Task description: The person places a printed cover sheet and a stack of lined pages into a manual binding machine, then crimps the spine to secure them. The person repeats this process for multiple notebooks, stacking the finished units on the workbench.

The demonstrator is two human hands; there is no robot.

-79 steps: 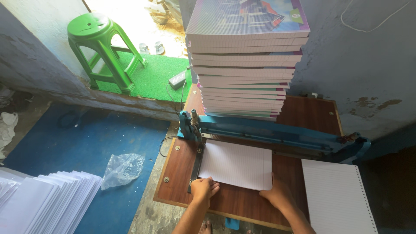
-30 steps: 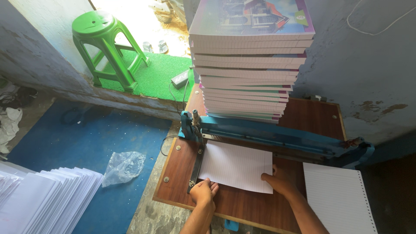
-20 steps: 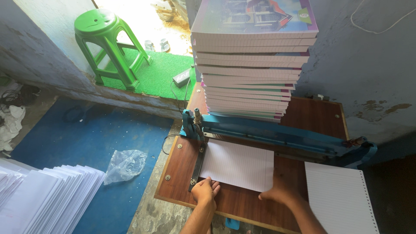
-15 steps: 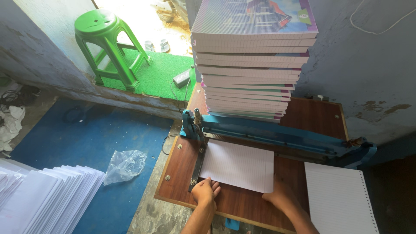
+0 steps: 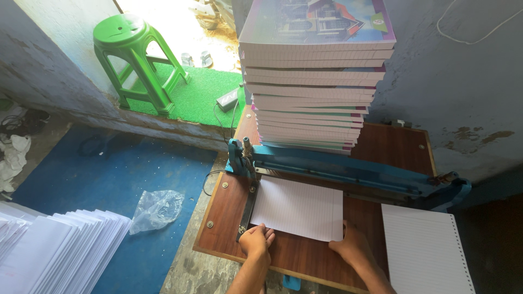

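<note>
**Two hands squaring a sheaf of ruled paper on a punching board**

The left hand [image 5: 257, 241] rests on the brown wooden board [image 5: 218, 218], fingers curled together and pressed against the near left corner of a stack of white ruled paper [image 5: 298, 208]. The right hand [image 5: 351, 246] lies flat at the stack's near right corner, fingers together, their tips touching the paper's edge. Neither hand grips or lifts anything.

The ruled stack lies flat in the middle of the board, its left edge against a dark metal guide strip [image 5: 248, 209] and its far edge tucked under a long blue metal bar [image 5: 348, 170] that runs across the board. Behind the bar stands a tall pile of notebooks [image 5: 313, 92] with a colourful cover on top.

To the right of the hands lies another stack of ruled sheets [image 5: 425, 253], with a row of punched holes along its right edge. On the blue floor to the left sit a crumpled clear plastic bag [image 5: 157, 208] and fanned piles of white paper [image 5: 60, 250]. Further back, a green plastic stool [image 5: 133, 60] stands on a green mat [image 5: 199, 98].
</note>
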